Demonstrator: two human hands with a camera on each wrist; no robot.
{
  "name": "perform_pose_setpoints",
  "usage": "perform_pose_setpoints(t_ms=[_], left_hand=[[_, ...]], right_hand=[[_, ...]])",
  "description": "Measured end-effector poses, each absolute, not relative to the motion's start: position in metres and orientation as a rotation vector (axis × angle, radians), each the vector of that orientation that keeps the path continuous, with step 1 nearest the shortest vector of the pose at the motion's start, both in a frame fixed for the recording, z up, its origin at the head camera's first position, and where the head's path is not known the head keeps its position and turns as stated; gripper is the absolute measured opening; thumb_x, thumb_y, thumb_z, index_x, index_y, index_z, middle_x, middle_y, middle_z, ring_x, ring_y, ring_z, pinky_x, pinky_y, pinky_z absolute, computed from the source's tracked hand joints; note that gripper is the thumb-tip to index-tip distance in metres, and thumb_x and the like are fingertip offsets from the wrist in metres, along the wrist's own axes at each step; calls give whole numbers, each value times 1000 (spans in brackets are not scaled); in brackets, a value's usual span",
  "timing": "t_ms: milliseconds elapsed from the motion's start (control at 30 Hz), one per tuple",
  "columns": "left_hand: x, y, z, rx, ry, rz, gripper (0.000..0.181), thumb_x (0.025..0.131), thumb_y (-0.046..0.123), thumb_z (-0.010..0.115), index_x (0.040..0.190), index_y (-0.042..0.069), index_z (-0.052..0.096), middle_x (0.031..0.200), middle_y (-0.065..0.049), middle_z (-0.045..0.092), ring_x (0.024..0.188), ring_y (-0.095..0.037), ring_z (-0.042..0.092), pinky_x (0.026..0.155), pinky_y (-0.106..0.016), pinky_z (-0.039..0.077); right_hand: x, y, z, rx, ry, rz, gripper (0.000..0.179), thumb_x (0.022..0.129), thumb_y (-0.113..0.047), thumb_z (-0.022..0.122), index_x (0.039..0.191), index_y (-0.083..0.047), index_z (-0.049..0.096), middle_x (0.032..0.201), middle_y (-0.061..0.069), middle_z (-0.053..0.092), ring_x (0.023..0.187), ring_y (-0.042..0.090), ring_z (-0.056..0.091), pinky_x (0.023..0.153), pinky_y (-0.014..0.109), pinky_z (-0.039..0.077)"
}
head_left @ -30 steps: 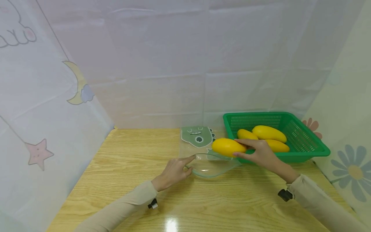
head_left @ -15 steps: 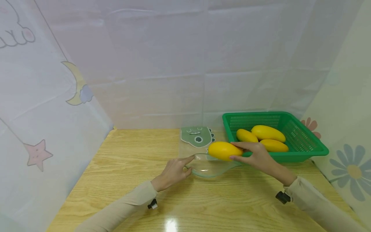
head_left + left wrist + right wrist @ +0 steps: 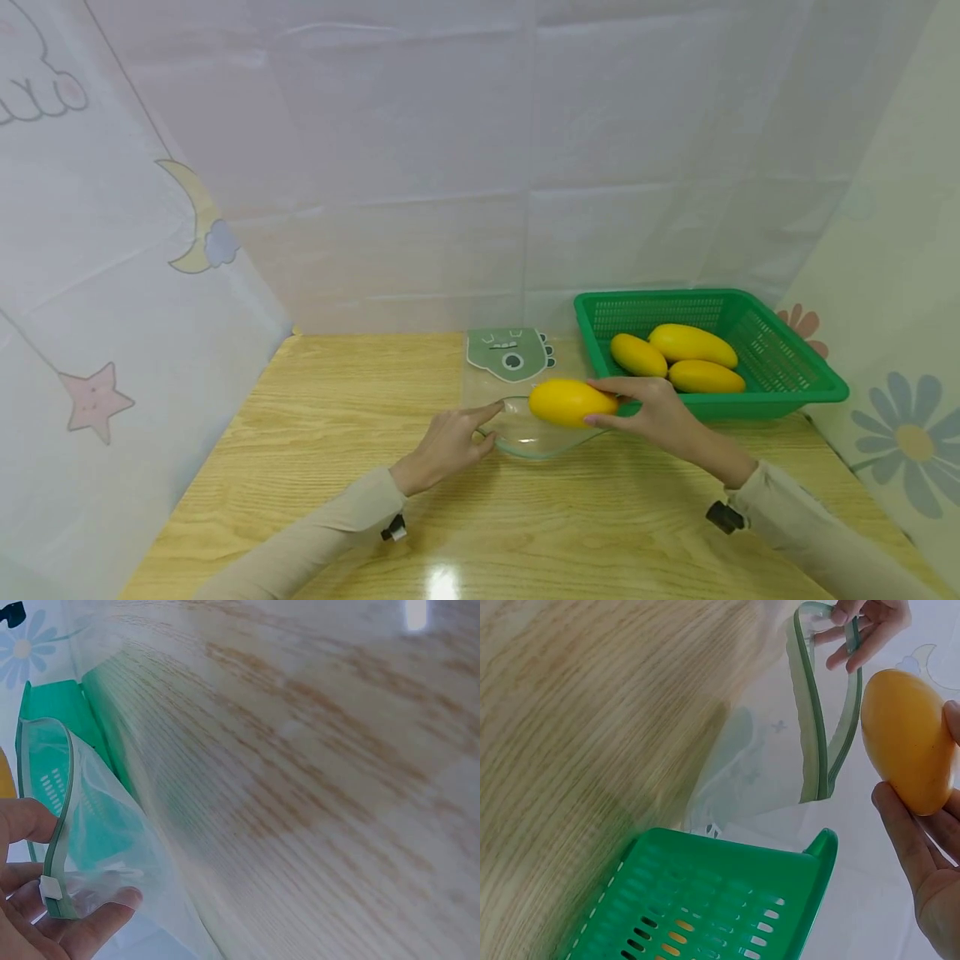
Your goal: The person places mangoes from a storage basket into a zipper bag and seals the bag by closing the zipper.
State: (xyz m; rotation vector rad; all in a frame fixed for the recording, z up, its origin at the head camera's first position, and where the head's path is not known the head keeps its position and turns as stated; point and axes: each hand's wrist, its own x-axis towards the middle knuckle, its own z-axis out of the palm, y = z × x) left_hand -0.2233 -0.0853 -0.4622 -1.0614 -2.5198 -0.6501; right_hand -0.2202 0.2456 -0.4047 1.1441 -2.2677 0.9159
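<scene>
My left hand [image 3: 450, 450] grips the left end of the mouth of a clear zipper bag [image 3: 517, 437], spreading it into a wide oval. The bag's green edge strip and white slider [image 3: 50, 888] show by the fingers in the left wrist view. A green dinosaur print [image 3: 508, 357] marks the bag's far part. My right hand [image 3: 663, 417] holds a yellow mango [image 3: 566, 403] by its right end, fingers on top and thumb below. In the head view the mango overlaps the bag's opening; in the right wrist view the mango [image 3: 907, 742] is just outside it.
Right of the bag stands a green plastic basket [image 3: 772, 408], close to its right end. Inside lie several things: mangoes [image 3: 693, 344], all yellow, grouped to the left. The wooden table [image 3: 360, 375] meets printed sheets [image 3: 405, 250] at the back and sides.
My right hand has carried the mango left and toward me, from beside the basket to over the bag's mouth. The left hand keeps its grip on the bag in the same place.
</scene>
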Motion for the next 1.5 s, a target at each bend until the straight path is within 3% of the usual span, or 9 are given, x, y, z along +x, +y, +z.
perform_pose_setpoints(t_ms=[233,567,900,1200,1500], left_hand=[[-223,-86,-460,-1060,-2540,-657,48,87,12,74,133,5,62,96,-9,74,42,3,18,36,-12,21],[-223,-85,-458,-1066,-2544,-666,47,87,11,73,133,4,61,118,-12,70,41,4,20,35,-11,21],[-224,-85,-460,-1060,-2543,-652,47,86,12,75,131,3,63,116,-11,71,41,4,18,35,-12,20],[-223,-85,-459,-1063,-2538,-653,48,86,13,75,131,4,63,98,-10,74,42,4,16,36,-13,20],[-223,-84,-459,-1057,-2537,-622,47,86,13,76,131,6,64,104,-9,74,42,4,16,36,-12,20]], right_hand=[[-218,241,-406,1136,-2274,890,51,71,-16,89,115,0,71,101,7,74,80,12,67,68,17,53],[-213,236,-409,1124,-2293,842,52,72,-20,89,116,0,71,105,6,74,83,11,68,72,13,51],[-206,224,-409,1161,-2254,817,48,74,-22,87,114,1,71,104,5,74,82,12,67,75,12,51],[-206,216,-415,1232,-2212,811,50,73,-22,88,113,2,71,109,10,73,91,23,71,79,21,54],[-204,209,-419,1231,-2184,745,50,73,-24,88,111,3,72,107,11,73,90,24,71,74,28,57]])
